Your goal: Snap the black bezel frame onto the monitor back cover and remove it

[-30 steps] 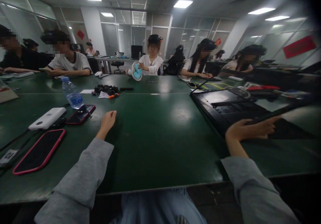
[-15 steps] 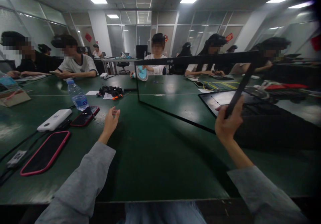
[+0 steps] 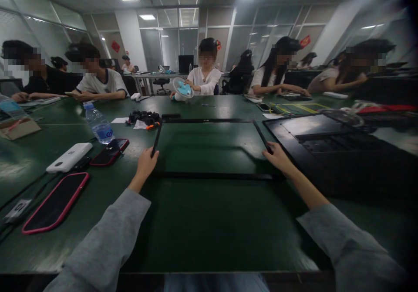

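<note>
A thin black rectangular frame lies flat on the green table in front of me. My left hand grips its left bar near the front corner. My right hand grips its right bar. Both hands have their fingers closed round the bars. Grey sleeves cover both my forearms.
A black flat panel lies to the right of the frame. Left of it are two red-cased phones, a white power bank and a water bottle. Small black parts lie beyond. Several people sit across the table.
My right hand lifted the frame off the black panel, swung it left and laid it flat on the table. My left hand moved from the table onto the frame's left bar.
</note>
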A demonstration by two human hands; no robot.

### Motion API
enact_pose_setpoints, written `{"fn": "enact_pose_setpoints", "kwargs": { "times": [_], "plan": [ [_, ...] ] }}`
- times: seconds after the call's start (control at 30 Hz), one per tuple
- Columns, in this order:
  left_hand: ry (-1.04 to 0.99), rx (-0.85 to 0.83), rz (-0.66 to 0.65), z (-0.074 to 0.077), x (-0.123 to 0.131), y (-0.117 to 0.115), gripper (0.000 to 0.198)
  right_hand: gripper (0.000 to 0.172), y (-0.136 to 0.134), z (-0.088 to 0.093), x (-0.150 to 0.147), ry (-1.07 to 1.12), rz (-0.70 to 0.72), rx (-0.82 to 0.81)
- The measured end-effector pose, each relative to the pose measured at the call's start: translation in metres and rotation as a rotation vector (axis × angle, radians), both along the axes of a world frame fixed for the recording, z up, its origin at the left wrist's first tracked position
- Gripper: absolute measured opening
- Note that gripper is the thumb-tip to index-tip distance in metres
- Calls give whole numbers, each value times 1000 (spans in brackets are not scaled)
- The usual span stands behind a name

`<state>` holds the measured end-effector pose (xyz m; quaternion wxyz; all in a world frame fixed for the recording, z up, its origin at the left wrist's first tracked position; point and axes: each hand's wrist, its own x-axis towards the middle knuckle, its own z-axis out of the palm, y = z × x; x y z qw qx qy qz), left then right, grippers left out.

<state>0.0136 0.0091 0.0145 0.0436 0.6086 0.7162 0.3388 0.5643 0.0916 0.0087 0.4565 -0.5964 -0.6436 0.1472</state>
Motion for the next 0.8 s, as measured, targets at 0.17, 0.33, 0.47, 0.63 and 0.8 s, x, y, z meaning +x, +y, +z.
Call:
{"fn": "enact_pose_setpoints", "kwargs": {
  "times": [0.17, 0.33, 0.47, 0.63, 0.8],
  "plan": [
    [146, -77, 24, -8, -1, 6, 44, 35, 16, -11, 13, -96, 25, -113],
    [189, -87, 57, -12, 1, 10, 47, 37, 19, -11, 13, -400, -50, -85],
    [177, -47, 67, -13, 4, 7, 47, 46, 14, -11, 19, -312, -12, -93],
    [172, -52, 4, -7, 8, -5, 51, 66, 3, -19, 30, -364, 20, -106],
    [267, -136, 96, 0, 11, -11, 46, 58, -7, -28, 27, -649, -243, -178]
  ]
}}
